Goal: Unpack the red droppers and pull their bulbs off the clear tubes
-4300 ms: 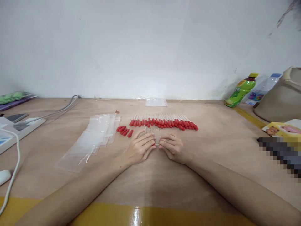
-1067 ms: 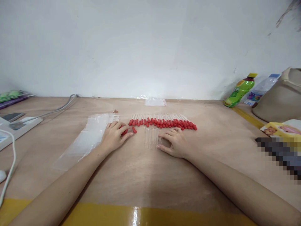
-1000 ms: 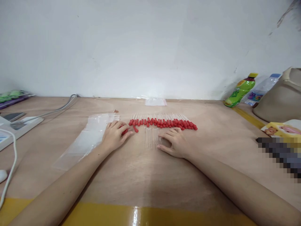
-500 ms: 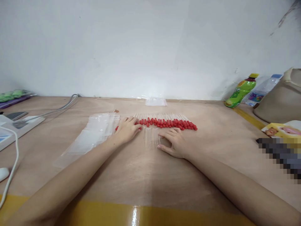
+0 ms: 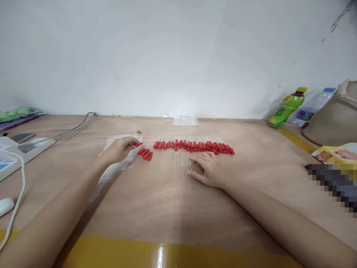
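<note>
My left hand (image 5: 120, 148) is pinched on a red rubber bulb (image 5: 138, 144) just above a small group of loose red bulbs (image 5: 145, 153). It hovers over a stack of clear plastic bags (image 5: 113, 169). My right hand (image 5: 206, 169) lies flat, fingers apart, on a bundle of clear glass tubes (image 5: 180, 163). Behind both runs a long row of droppers with red bulbs (image 5: 195, 146).
A power strip (image 5: 26, 149) with white cables and a white mouse (image 5: 5, 206) sit at the left. A green bottle (image 5: 287, 107), a clear bottle (image 5: 312, 106), a beige bag (image 5: 334, 119) and a yellow box (image 5: 334, 156) stand at the right. More clear bags (image 5: 185, 121) lie by the wall.
My left hand left the tube bundle, went to the loose bulbs and the row's left end, then drew back left with one bulb. My right hand stayed on the tubes.
</note>
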`<state>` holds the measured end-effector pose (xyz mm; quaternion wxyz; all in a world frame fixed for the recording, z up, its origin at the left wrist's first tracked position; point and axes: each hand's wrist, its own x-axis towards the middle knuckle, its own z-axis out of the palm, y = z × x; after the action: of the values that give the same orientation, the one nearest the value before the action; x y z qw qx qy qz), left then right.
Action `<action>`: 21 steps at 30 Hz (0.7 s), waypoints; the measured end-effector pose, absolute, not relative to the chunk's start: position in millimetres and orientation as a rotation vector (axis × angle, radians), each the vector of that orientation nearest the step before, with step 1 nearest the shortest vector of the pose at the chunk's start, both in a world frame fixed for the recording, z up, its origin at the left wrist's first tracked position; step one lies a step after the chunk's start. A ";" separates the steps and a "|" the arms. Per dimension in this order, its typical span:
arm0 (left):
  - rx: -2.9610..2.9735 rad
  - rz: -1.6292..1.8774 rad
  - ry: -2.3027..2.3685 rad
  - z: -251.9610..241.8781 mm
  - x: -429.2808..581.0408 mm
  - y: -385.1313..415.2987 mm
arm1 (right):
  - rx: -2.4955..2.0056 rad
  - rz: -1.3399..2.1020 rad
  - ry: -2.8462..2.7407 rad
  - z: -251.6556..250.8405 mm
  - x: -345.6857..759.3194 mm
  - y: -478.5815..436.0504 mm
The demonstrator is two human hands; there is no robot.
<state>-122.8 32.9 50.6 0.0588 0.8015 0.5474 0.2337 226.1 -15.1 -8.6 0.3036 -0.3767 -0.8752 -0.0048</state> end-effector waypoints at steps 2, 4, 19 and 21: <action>2.455 0.680 1.660 45.9 -121.6 32.1 | -0.998 -0.012 -2.313 -8.6 226.3 -15.0; 2.480 0.657 1.654 43.3 -118.8 31.3 | -0.998 0.000 -2.311 -8.5 226.5 -14.9; 2.358 0.485 1.816 37.3 -134.6 25.3 | -1.011 0.011 -2.332 -6.3 226.5 -15.3; 2.356 0.488 1.823 37.2 -137.7 25.3 | -1.009 0.021 -2.329 -7.3 226.3 -14.8</action>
<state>-137.7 25.3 37.2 0.0614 0.7790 0.6029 0.1612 226.3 -14.8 -7.3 0.2974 -0.3795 -0.8761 0.0078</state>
